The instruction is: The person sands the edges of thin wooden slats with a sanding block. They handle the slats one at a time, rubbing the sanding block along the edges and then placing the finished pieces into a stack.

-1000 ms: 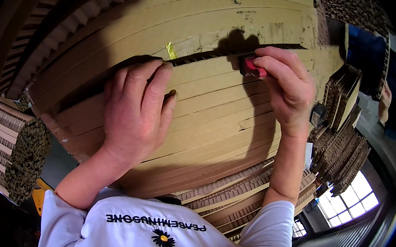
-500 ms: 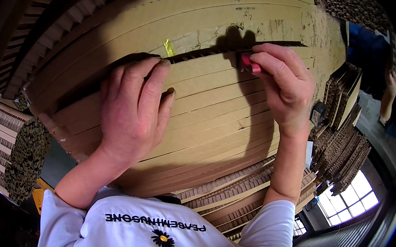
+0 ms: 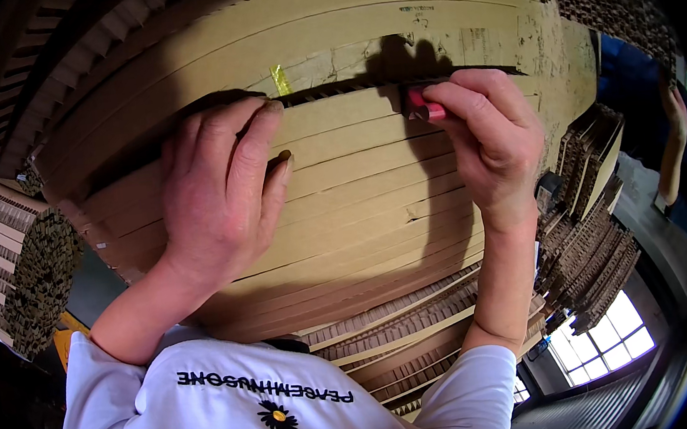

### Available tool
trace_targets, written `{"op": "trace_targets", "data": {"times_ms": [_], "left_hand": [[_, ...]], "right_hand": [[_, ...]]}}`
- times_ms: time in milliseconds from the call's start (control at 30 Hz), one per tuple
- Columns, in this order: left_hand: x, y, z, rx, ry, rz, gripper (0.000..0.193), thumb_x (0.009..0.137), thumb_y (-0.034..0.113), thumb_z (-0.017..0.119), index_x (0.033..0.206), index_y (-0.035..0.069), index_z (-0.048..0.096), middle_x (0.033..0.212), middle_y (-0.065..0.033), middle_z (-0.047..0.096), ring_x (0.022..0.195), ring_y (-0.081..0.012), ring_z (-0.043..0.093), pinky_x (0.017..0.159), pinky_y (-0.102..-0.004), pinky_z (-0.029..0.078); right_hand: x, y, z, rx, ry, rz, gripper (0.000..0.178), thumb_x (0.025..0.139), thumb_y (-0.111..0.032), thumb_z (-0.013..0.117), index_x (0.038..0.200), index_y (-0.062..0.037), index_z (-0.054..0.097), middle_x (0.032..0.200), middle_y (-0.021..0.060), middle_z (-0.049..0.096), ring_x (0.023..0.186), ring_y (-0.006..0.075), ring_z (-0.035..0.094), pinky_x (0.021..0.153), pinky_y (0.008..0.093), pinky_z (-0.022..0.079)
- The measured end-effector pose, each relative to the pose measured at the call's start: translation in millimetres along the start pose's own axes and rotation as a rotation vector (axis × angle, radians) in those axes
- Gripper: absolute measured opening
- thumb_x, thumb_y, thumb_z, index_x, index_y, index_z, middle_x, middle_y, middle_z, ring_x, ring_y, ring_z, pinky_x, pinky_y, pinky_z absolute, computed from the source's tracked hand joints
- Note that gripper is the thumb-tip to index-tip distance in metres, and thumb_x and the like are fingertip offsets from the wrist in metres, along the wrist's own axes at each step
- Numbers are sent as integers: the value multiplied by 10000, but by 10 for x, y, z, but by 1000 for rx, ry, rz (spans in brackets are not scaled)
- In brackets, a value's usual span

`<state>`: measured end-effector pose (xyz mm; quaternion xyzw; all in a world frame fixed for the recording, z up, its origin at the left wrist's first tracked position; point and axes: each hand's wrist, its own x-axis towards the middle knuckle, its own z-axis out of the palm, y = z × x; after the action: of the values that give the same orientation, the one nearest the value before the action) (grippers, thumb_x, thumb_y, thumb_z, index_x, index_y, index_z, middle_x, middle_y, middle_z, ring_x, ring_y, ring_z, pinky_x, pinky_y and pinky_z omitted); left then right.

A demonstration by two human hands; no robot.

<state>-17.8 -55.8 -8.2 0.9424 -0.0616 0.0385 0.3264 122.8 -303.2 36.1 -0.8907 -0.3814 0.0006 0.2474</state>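
Observation:
A tall stack of long brown cardboard strips [image 3: 376, 203] fills the middle of the view. A dark gap [image 3: 330, 90] runs between two upper layers, and a small yellow scrap [image 3: 281, 79] sticks out above it. My left hand [image 3: 216, 194] lies flat on the strips, its fingertips hooked over the edge at the gap. My right hand [image 3: 491, 140] pinches a small red tool [image 3: 425, 110], with its tip pressed at the gap's edge. The hand hides the rest of the tool.
Bundles of honeycomb cardboard [image 3: 13, 257] lie at the left, and more stacked pieces [image 3: 590, 247] stand at the right. Another person's arm [image 3: 673, 125] shows at the far right edge. Windows [image 3: 616, 336] are at the lower right.
My right hand has crept slightly left along the gap with the red tool. My left hand stays pressed in place. The other person's arm at the right has shifted upward.

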Motion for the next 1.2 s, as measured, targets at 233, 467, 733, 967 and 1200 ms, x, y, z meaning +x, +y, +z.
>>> {"op": "trace_targets", "data": {"times_ms": [233, 467, 733, 967, 1200], "left_hand": [[9, 7, -8, -1, 7, 7, 503, 841, 49, 753, 1314, -46, 614, 1286, -189, 616, 1093, -357, 605, 942, -452, 476], [18, 3, 8, 0, 24, 25, 483, 851, 55, 745, 1307, -44, 618, 1280, -189, 619, 1097, -361, 600, 950, -455, 475], [-9, -10, 9, 10, 38, 24, 494, 856, 64, 738, 1323, -31, 609, 1283, -190, 618, 1108, -372, 593, 959, -468, 470], [13, -8, 11, 0, 41, 25, 493, 858, 58, 733, 1325, -35, 605, 1277, -193, 620, 1100, -375, 598, 962, -467, 474], [15, 6, -5, 6, 23, 8, 493, 846, 57, 752, 1312, -33, 617, 1274, -189, 622, 1100, -372, 598, 960, -464, 478]], "right_hand": [[-5, -2, 1, 4, 1, -6, 187, 774, -47, 839, 937, -72, 750, 882, 60, 680, 764, 235, 653, 650, 333, 516], [-12, -7, -37, 0, 20, -12, 167, 788, -63, 838, 923, -69, 741, 848, 50, 684, 760, 228, 648, 645, 336, 519], [-416, 108, -338, 1068, 617, 351, 176, 961, -55, 737, 1129, -9, 710, 1105, 105, 657, 1017, 242, 650, 831, 312, 563], [-474, 58, -166, 311, 115, 227, 276, 820, 98, 788, 1059, -41, 774, 999, 49, 657, 869, 153, 656, 731, 272, 540], [-411, 70, -146, 145, 31, 146, 276, 771, 40, 834, 1017, -75, 783, 899, 48, 661, 750, 182, 662, 642, 286, 531]]}}
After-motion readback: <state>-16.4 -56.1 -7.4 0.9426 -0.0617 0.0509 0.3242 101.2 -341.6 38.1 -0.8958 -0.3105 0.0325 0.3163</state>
